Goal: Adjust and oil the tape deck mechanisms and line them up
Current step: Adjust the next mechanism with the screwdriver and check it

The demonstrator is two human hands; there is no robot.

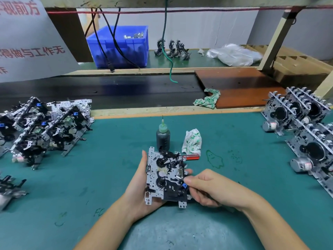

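I hold one mechanism [166,177] over the table [108,177]. Just behind it stands the oil bottle [162,137], a rag [191,141] right of that. Mechanism stacks lie far left [48,129] and far right [302,127] of the bottle.

A grey sign [27,38] is hanging left of the blue crate [120,46], showing cut-off red Chinese characters: "视前方" on top and "得做与工作无" below. Near the crate's side of the green mat [108,168], scrawled letters "FC" are showing.
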